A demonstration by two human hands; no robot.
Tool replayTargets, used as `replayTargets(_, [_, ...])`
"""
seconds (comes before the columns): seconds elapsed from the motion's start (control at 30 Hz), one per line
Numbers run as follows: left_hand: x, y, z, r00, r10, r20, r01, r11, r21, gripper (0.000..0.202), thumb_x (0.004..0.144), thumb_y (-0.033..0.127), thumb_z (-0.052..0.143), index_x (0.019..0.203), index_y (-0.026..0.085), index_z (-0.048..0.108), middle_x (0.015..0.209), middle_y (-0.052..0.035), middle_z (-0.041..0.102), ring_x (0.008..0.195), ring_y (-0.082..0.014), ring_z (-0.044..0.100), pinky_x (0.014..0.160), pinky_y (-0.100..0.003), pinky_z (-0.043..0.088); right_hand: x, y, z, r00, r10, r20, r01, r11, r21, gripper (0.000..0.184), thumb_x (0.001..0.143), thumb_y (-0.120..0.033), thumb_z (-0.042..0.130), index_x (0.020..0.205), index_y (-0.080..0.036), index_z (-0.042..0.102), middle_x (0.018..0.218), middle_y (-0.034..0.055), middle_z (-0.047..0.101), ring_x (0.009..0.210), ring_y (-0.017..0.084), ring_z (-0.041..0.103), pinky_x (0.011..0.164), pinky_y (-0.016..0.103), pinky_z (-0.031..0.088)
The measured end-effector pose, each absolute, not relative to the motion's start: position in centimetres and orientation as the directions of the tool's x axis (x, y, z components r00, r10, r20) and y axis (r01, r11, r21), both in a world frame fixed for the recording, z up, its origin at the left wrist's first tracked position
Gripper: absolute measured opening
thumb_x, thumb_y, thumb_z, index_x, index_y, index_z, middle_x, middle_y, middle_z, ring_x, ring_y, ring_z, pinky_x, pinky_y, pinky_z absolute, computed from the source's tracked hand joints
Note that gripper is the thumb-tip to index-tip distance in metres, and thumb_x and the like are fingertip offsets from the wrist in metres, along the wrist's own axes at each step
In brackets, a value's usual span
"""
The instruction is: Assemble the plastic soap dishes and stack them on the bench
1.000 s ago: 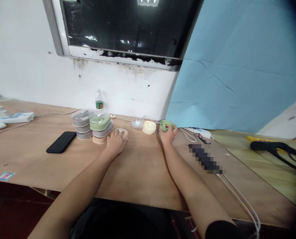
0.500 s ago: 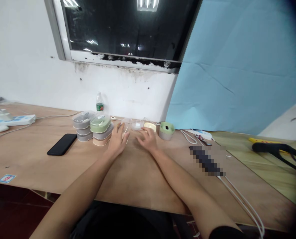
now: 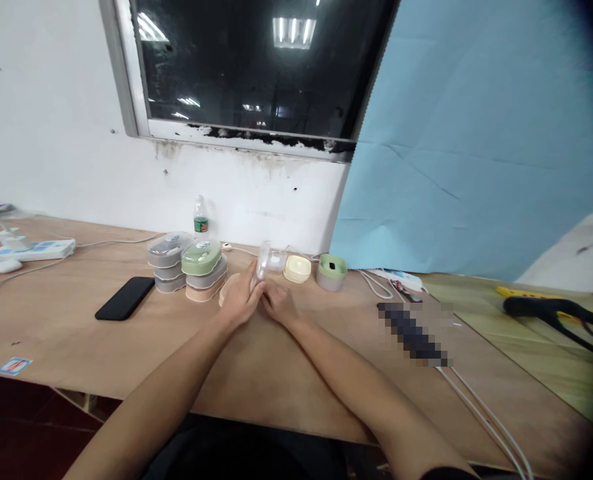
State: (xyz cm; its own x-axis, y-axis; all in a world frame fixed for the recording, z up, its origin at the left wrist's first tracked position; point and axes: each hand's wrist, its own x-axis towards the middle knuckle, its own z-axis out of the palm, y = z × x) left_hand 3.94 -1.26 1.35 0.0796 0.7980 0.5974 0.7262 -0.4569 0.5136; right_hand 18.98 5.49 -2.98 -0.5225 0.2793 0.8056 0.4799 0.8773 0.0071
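My left hand (image 3: pixel 240 295) is closed on a clear plastic lid (image 3: pixel 263 259), tipped up on its edge above the table. My right hand (image 3: pixel 278 301) meets it at the lid's lower edge, fingers curled in and pressed close to the left hand; its fingertips are partly hidden. Just beyond the lid is another clear plastic piece (image 3: pixel 277 261). To the right stand a cream-yellow box (image 3: pixel 297 269) and a green-and-grey box (image 3: pixel 331 273). Partly behind my left hand lies a peach-coloured piece (image 3: pixel 223 295).
Two stacks of lunch boxes, one grey (image 3: pixel 169 262) and one green-topped (image 3: pixel 202 260), stand left of my hands. A black phone (image 3: pixel 125 298), a power strip (image 3: pixel 36 250), a bottle (image 3: pixel 200 217), white cables (image 3: pixel 376 285) and a pixelated dark object (image 3: pixel 411 333) lie around the table.
My hands have come together from apart. The clear lid is now raised on its edge between them, and the right hand has left the cream-yellow box. The view has tilted slightly up.
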Motion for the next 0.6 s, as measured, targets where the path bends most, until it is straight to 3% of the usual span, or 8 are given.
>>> replayTargets(0.1, [3.1,-1.0,1.5,0.068,0.831,0.552,0.852,-0.336,0.402,0.052,0.094,0.047,0.036,0.137,0.018,0.041,0.138,-0.0104,0.048,0.126,-0.0252,0.043,0.105,-0.04,0.034,19.1,6.6,-2.9,-0.415,0.404,0.815,0.544,0.828,-0.133,0.023,0.094,-0.021,0.039,0.106,-0.018,0.059,0.098,0.0082,0.064,0.092,0.019,0.058,0.082,0.031,0.047])
replayTargets(0.23, [2.7,-0.6,0.7,0.064,0.894,0.444,0.954,-0.186,0.236,0.044,0.089,0.05,0.043,0.122,0.022,0.054,0.135,-0.011,0.047,0.125,-0.0288,0.042,0.101,-0.045,0.035,19.7,9.2,-2.8,-0.285,0.498,0.819,0.654,0.726,-0.214,0.029,0.094,-0.02,0.038,0.111,-0.021,0.061,0.102,0.0082,0.06,0.097,0.019,0.056,0.085,0.029,0.045])
replayTargets(0.37, [2.8,-0.4,-0.2,0.045,0.948,0.316,0.982,-0.1,0.16,0.047,0.085,0.056,0.046,0.12,0.026,0.053,0.14,-0.0116,0.04,0.129,-0.0327,0.034,0.096,-0.051,0.038,20.4,12.2,-3.0,-0.182,0.548,0.816,0.739,0.624,-0.254,0.033,0.091,-0.018,0.039,0.114,-0.02,0.063,0.102,0.0092,0.056,0.097,0.02,0.053,0.084,0.03,0.045])
replayTargets(0.6, [2.8,-0.3,-0.3,0.029,0.975,0.221,0.989,-0.059,0.132,0.056,0.081,0.055,0.05,0.129,0.026,0.043,0.144,-0.0125,0.033,0.129,-0.0335,0.032,0.096,-0.05,0.038,20.2,14.7,-3.7,-0.152,0.608,0.779,0.792,0.547,-0.273,0.036,0.089,-0.017,0.041,0.118,-0.02,0.063,0.107,0.01,0.054,0.1,0.021,0.051,0.086,0.031,0.044])
